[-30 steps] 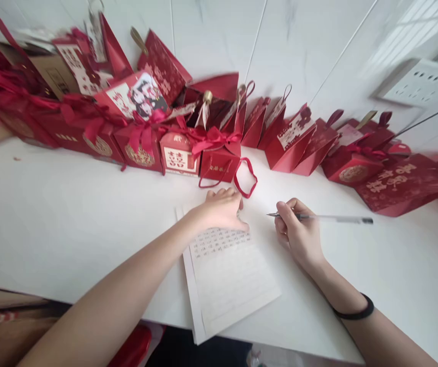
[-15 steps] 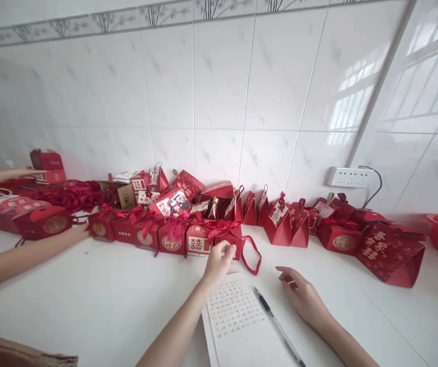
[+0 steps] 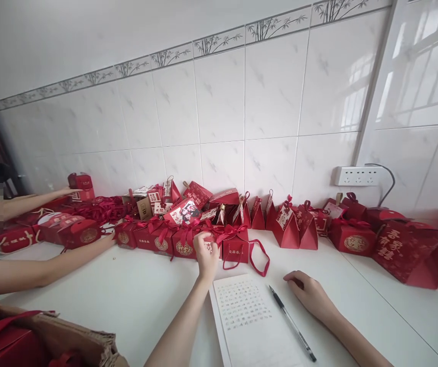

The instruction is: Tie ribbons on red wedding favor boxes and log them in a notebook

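My left hand (image 3: 207,255) is raised with its fingers curled together, in front of a red box with a white double-happiness panel (image 3: 216,251). Whether the fingertips touch the box, I cannot tell. Just right of it stands a red gift box (image 3: 236,251) with a ribbon bow and a loose ribbon loop (image 3: 260,259). My right hand (image 3: 308,293) rests on the white table, fingers loosely bent and thumb apart, holding nothing. Between my forearms lie a handwritten notebook (image 3: 249,339) and a black-tipped pen (image 3: 291,323).
Red boxes (image 3: 159,239) line the wall, with several triangular ones (image 3: 289,229) farther right. A co-worker's arm (image 3: 69,265) reaches across from the left. An open cardboard carton (image 3: 88,334) with red boxes stands front left. A socket strip (image 3: 356,176) is on the wall.
The view has turned left, showing more of the co-worker and the carton. My left hand has shifted left along the boxes, uncovering the end one. My right hand stays on the table.
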`<state>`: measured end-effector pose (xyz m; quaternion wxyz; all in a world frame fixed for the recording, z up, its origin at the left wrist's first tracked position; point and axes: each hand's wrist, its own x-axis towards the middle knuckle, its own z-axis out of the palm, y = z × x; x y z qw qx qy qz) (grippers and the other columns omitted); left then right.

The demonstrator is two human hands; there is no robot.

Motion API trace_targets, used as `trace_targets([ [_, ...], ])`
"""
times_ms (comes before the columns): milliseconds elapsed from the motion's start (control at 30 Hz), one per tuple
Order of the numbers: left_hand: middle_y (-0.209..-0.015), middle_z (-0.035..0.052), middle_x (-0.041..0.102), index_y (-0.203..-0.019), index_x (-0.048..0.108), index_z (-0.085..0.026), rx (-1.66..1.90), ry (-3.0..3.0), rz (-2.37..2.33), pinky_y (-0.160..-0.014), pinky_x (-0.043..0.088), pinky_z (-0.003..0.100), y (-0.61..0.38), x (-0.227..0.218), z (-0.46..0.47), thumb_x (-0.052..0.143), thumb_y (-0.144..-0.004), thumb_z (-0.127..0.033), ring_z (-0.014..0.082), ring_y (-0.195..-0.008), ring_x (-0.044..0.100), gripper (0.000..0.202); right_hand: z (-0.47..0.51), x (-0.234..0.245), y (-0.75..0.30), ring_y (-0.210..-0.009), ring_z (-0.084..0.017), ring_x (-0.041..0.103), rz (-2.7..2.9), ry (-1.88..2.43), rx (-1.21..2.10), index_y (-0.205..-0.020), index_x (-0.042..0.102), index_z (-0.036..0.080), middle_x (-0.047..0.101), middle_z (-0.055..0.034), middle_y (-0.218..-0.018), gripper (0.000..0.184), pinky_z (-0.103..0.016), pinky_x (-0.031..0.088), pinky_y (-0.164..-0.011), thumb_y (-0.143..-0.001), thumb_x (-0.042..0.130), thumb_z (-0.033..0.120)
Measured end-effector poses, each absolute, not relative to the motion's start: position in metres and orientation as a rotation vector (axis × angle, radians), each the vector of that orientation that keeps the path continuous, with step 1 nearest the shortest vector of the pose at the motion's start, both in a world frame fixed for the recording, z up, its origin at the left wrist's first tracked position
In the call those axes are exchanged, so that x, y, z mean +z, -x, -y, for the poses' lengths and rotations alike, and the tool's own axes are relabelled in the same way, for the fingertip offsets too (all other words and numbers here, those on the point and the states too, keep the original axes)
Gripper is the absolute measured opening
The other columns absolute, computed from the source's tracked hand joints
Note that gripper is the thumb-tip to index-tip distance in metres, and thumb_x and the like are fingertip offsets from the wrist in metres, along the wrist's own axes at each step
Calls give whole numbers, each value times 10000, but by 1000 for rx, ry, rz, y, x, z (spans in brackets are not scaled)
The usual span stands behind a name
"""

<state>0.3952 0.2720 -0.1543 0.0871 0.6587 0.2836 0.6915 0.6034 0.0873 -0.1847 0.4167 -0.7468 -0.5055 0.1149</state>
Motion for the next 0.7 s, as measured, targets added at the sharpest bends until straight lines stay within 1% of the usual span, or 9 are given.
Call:
trace_targets([
  [100, -871, 40, 520, -852, 470, -201, 1958, -2112, -652, -784, 441, 335, -416, -152, -247, 428, -715, -52, 173, -865, 513, 206, -90, -189, -604, -757, -204, 618, 1260, 1843, 257, -770, 624, 215, 661, -45, -837, 288, -332, 504, -715, -687, 383, 348],
  [167, -834, 28, 526, -807, 478, -198, 1809, -2240, -509, -752, 440, 320, -431, -151, -228, 424, -718, -44, 165, -832, 520, 186, -93, -194, -606, -701, -201, 610, 1234, 1820, 207, -780, 612, 207, 650, -55, -796, 288, -344, 506, -686, -710, 375, 354],
  [233, -809, 21, 531, -768, 479, -194, 1619, -2359, -382, -742, 430, 318, -443, -151, -210, 420, -723, -37, 163, -819, 521, 174, -97, -197, -611, -704, -211, 604, 1228, 1795, 111, -765, 593, 200, 632, -68, -768, 279, -359, 506, -682, -736, 371, 367],
  [300, -808, 22, 533, -762, 476, -190, 1498, -2400, -319, -737, 426, 314, -450, -154, -194, 409, -724, -23, 159, -812, 520, 183, -105, -195, -619, -767, -231, 598, 1254, 1764, -61, -755, 577, 200, 616, -81, -782, 247, -380, 499, -718, -744, 396, 368],
  [367, -824, 30, 535, -796, 472, -187, 1451, -2393, -301, -726, 429, 308, -452, -158, -181, 395, -723, -10, 158, -811, 518, 206, -116, -185, -630, -870, -255, 575, 1245, 1750, -246, -813, 570, 192, 602, -104, -859, 219, -404, 479, -784, -736, 442, 351],
  [500, -818, 34, 544, -845, 473, -188, 1357, -2506, -86, -710, 433, 315, -449, -167, -165, 412, -701, -15, 164, -801, 527, 234, -152, -147, -657, -1072, -302, 469, 1053, 1819, -426, -1058, 490, 131, 514, -186, -1095, 353, -455, 409, -880, -761, 469, 318],
  [567, -799, 34, 547, -829, 477, -191, 1342, -2537, -18, -698, 436, 320, -448, -169, -161, 407, -686, -8, 164, -782, 533, 242, -171, -126, -669, -1108, -323, 438, 950, 1872, -446, -1115, 448, 101, 485, -212, -1132, 407, -475, 390, -882, -776, 479, 324],
  [633, -789, 37, 548, -816, 479, -193, 1353, -2520, -54, -686, 443, 323, -449, -169, -160, 394, -679, 4, 167, -778, 537, 254, -185, -110, -677, -1074, -335, 464, 875, 1931, -418, -1080, 473, 93, 509, -214, -1085, 383, -473, 401, -845, -782, 493, 332],
  [700, -789, 42, 550, -817, 483, -193, 1365, -2506, -72, -684, 449, 327, -449, -169, -161, 395, -674, 9, 172, -787, 539, 263, -194, -100, -682, -975, -313, 527, 837, 1978, -359, -961, 533, 107, 559, -188, -982, 276, -431, 422, -790, -793, 485, 321],
])
